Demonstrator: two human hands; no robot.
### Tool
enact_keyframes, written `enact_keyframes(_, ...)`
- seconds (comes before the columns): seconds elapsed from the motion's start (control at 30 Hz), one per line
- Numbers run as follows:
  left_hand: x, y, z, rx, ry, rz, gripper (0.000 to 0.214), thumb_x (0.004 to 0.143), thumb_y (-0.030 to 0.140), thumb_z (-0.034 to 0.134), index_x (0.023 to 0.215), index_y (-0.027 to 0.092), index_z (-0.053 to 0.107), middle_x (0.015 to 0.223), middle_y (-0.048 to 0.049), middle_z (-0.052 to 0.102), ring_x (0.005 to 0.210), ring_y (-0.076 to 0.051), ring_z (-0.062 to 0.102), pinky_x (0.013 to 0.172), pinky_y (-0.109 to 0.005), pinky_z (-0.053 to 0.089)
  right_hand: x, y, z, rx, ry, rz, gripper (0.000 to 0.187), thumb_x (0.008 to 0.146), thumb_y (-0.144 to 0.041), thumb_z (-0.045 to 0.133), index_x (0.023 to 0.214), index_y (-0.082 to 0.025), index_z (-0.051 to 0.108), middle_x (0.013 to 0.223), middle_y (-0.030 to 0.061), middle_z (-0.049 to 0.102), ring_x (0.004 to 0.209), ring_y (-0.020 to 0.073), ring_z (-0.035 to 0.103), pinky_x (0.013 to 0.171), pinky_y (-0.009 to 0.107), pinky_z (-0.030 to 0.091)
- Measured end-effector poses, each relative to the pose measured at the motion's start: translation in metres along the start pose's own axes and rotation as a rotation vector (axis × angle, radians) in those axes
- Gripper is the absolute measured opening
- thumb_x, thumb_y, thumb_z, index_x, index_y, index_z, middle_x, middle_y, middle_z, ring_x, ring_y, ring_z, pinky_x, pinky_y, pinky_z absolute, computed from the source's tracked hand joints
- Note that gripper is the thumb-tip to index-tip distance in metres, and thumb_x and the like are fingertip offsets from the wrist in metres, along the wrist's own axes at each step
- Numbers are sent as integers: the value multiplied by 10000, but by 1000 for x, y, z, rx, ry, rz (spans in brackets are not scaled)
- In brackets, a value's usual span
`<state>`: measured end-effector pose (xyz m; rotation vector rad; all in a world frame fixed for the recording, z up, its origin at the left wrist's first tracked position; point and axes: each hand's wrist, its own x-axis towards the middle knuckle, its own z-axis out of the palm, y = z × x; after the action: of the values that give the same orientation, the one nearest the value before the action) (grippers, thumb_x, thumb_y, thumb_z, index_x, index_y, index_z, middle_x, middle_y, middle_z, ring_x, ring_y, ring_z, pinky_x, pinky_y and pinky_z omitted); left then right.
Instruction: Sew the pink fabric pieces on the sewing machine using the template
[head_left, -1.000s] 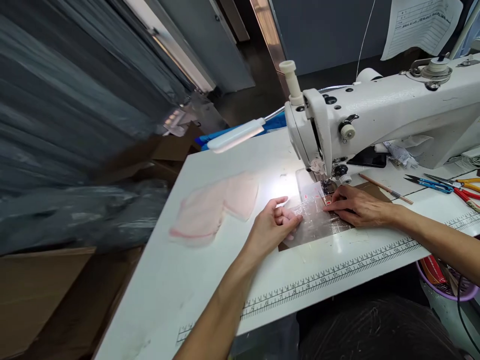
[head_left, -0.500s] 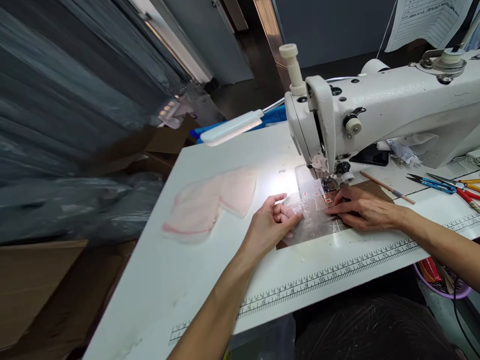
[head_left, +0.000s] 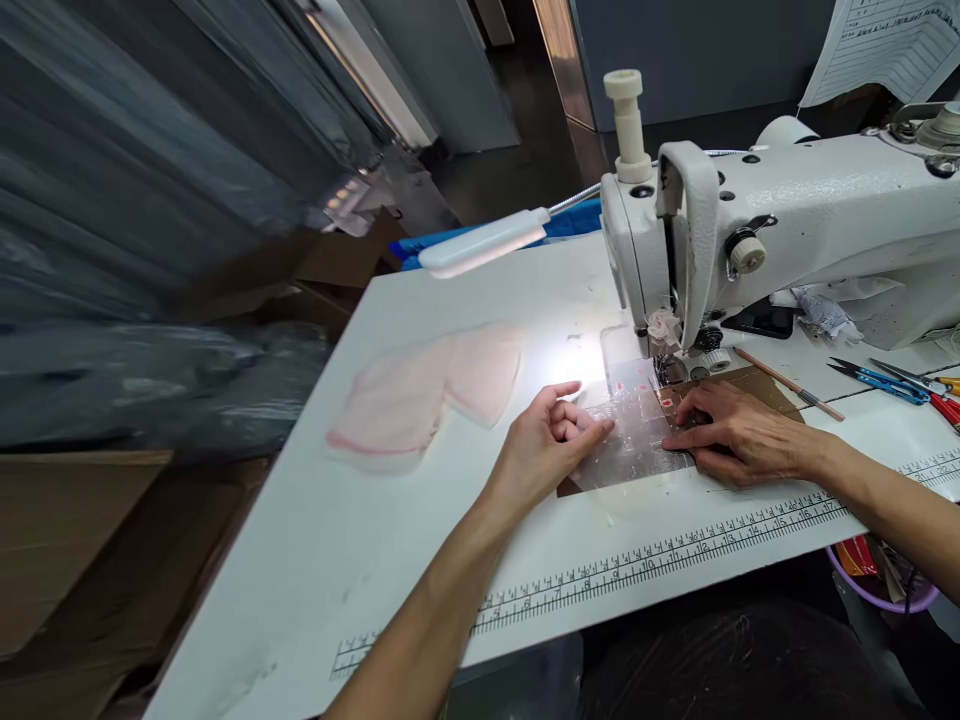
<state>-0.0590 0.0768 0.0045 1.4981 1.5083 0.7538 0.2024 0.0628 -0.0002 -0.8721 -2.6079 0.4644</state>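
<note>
The left hand [head_left: 561, 432] was curled, its thumb on a thin see-through sheet [head_left: 637, 430]; I could not tell if it pinched it. The right hand [head_left: 739, 432] had bent fingers, tips down by the sheet's right side; I could not tell if they gripped anything. The sheet lay on a brown board [head_left: 772, 388] on the white worktop [head_left: 337, 560], right by the sewing machine's [head_left: 825, 210] foot. It had small red marks. The ruler [head_left: 645, 570] along the front edge showed numbers like 10 and 13. A paper [head_left: 889, 45] was cut off at the top, its writing too tiny to read. The right hand hid part of the board. Pink cloth [head_left: 405, 400] lay to the left, blurry. A pencil [head_left: 787, 383] and blue snips [head_left: 881, 380] lay past the right hand.
</note>
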Motion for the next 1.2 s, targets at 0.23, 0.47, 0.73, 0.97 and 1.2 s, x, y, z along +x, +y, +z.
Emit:
enact_keyframes(0.23, 16, 10, 8, 576, -8, 775, 217, 901, 328, 534, 899, 217, 721, 1031, -90, 701, 781, -195, 615, 709, -365, 506, 1, -1, 3, 2, 23, 16, 358, 867, -150, 518, 1130, -254, 739, 1053, 89, 621, 1034, 235, 559, 955, 440, 497)
enact_keyframes(0.47, 36, 20, 26, 752, -351, 860, 299, 933, 271, 438, 1007, 183, 714, 1194, -143, 689, 902, -248, 616, 824, -433, 482, 0, 1, 7, 15, 87, 34, 322, 905, -163, 501, 1117, -242, 730, 1087, 100, 595, 1071, 236, 547, 953, 452, 517)
enact_keyframes(0.73, 45, 20, 27, 834, -240, 771, 353, 971, 318, 424, 1177, 206, 688, 1298, -126, 653, 993, -289, 573, 911, -488, 389, 3, 10, 15, 21, 199, 77, 329, 957, -182, 436, 1157, -206, 696, 1097, 130, 553, 999, 219, 572, 855, 412, 585)
enact_keyframes(0.97, 42, 12, 20, 663, -293, 705, 384, 951, 294, 449, 1296, 264, 614, 1372, -79, 614, 1064, -273, 521, 993, -524, 347, 2, 12, 19, 36, 200, 79, 322, 961, -187, 444, 1190, -218, 669, 1122, 121, 547, 1056, 231, 559, 880, 435, 584)
enact_keyframes(1.2, 47, 7, 23, 662, -256, 741, 399, 930, 300, 460, 1291, 220, 610, 1323, -107, 642, 1072, -299, 538, 972, -531, 347, 3, 11, 19, 28, 212, 75, 333, 974, -183, 426, 1196, -222, 671, 1103, 117, 552, 1064, 229, 557, 917, 430, 571)
